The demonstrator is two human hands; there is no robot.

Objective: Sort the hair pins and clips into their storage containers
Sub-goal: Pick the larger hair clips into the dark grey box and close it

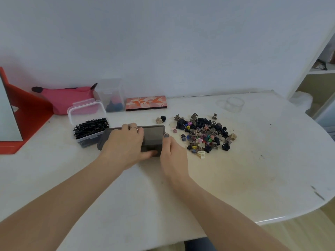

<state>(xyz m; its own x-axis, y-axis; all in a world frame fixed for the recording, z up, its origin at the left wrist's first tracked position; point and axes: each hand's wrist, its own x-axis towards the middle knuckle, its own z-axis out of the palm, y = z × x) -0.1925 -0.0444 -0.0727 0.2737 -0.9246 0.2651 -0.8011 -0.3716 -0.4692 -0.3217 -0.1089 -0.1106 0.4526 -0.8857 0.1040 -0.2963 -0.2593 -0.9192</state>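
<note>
A white worktop [235,178] with a rounded right edge fills most of the view, set against a pale wall. At its 9 o'clock edge stands a red stand [27,113]; behind it, toward 11 o'clock, lies a pink pouch [67,98].

Near the middle sits a dark grey box [153,135], lid closed, lying flat. The left hand [125,144] lies on top of it, fingers spread over the far edge and thumb curled round the near edge, so that it clamps the box from above; a ring shows on one finger. The right hand [172,153] is touching the box's 3 o'clock side, fingers pressed together and pointing away from the person, the fingertip at the box's far right corner.

At 9 o'clock of the box, touching it, is a clear tub [87,113] with its lid tipped back, heaped with black pins [91,127]. Behind the tub, at 12 o'clock, stands a tall clear case [112,95] with dark items in its base, and beside that an orange patterned palette [146,103].

At 3 o'clock of the right hand, just beside it, lies a loose pile of small clips [204,133], black, brown and coloured. Beyond the pile, toward 1 o'clock, stands a clear round jar [233,104].
</note>
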